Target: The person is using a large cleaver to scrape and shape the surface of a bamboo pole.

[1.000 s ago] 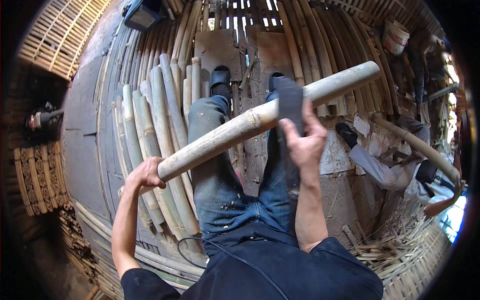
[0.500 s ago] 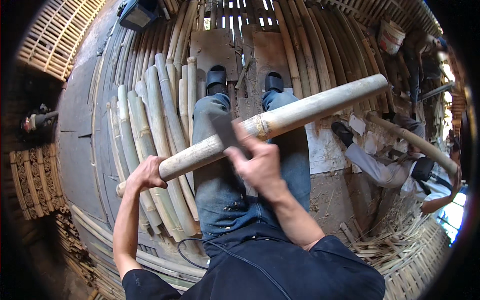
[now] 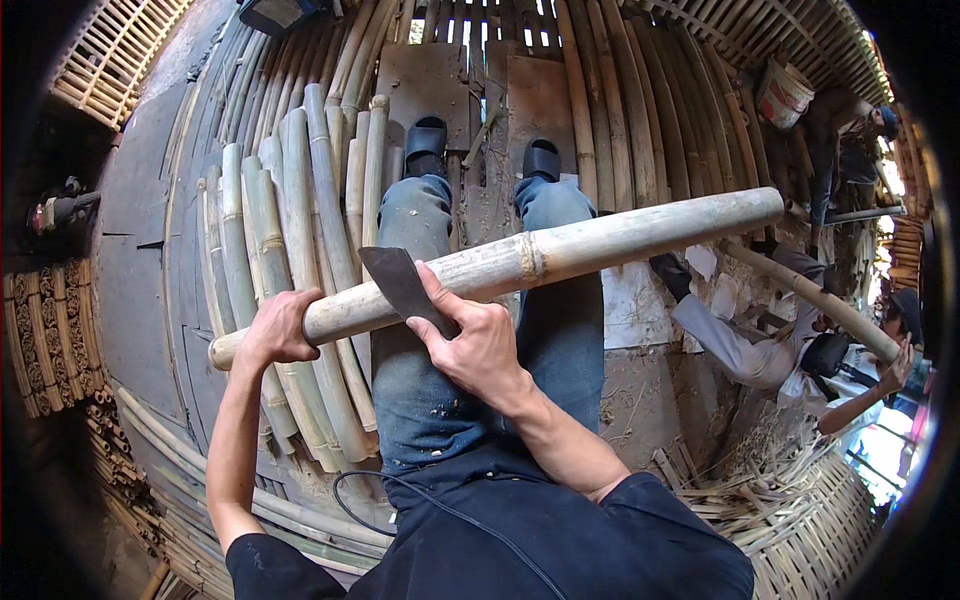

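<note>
Bamboo pole (image 3: 560, 250) lies across our knees; our left hand (image 3: 278, 328) clasps its end, our right hand (image 3: 478, 345) grips the blade (image 3: 400, 285). Slipping blade could cut our thigh.

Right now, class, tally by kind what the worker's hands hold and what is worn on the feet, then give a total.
bamboo pole, gripped by the left hand: 1
dark blade, gripped by the right hand: 1
black sandals: 2
Total: 4
</note>
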A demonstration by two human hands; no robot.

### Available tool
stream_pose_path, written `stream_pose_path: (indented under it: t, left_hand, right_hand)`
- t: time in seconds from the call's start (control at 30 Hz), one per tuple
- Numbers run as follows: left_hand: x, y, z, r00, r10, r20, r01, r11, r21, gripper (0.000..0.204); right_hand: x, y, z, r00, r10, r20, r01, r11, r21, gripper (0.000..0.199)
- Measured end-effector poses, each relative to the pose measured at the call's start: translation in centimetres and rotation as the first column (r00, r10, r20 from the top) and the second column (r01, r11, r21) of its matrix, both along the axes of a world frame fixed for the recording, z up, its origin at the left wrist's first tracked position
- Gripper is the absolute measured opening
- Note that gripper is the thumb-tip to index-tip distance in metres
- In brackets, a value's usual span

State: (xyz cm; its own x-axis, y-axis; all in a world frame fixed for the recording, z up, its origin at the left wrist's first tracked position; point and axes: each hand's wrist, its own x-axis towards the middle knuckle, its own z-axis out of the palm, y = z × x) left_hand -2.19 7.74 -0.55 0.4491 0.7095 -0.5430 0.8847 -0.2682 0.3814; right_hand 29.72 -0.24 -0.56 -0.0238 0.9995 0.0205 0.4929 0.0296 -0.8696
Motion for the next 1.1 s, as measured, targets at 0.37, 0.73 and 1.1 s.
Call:
stream_pose_path:
  t: [0.37,0.73,1.1]
  left_hand:
    - [1.1,-5.1,-3.5,0.962,0.057,0.267,-0.227,0.708,0.669,0.062]
    - [1.0,-3.8,-2.5,0.976,0.129,0.173,-0.201,0.841,0.502,0.065]
    - [3.2,-6.5,-2.8,0.973,0.138,0.185,-0.224,0.760,0.610,0.061]
  right_hand:
    - [12.3,1.7,2.1,0.886,-0.433,-0.165,0.449,0.890,0.080,0.072]
    - [8.8,0.9,2.6,0.941,-0.329,0.082,0.325,0.944,0.059,0.072]
    - [15.8,1.5,3.0,0.772,-0.628,-0.097,0.635,0.769,0.072,0.063]
